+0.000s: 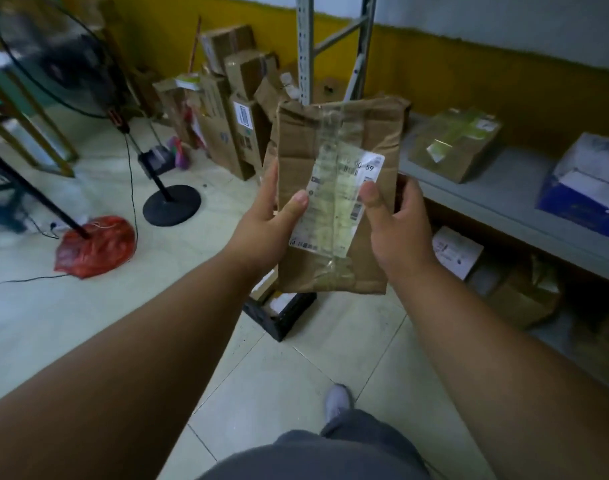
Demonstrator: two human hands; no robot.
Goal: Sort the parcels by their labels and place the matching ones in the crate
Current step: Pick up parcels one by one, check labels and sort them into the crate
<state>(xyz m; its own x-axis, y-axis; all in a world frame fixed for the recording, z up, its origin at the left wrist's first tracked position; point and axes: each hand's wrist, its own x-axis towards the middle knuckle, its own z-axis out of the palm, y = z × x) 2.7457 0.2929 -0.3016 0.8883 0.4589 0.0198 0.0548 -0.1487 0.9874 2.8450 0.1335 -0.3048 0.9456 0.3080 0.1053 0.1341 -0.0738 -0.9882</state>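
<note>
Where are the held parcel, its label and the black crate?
brown parcel (303, 147): head view, bare cardboard on its upper left face.
shipping label (330, 216): head view, middle of the white sheet under clear tape.
black crate (289, 318): head view, its near dark wall below the parcel.

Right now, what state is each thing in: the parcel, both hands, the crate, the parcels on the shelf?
Flat brown cardboard parcel: held up, white label facing the camera, taped over, creased.
Left hand: grips the parcel's left edge, thumb on the label.
Right hand: grips its right edge, thumb on the label.
Black plastic crate: on the floor, mostly hidden behind the parcel.
Brown taped box: resting on the grey shelf.
</note>
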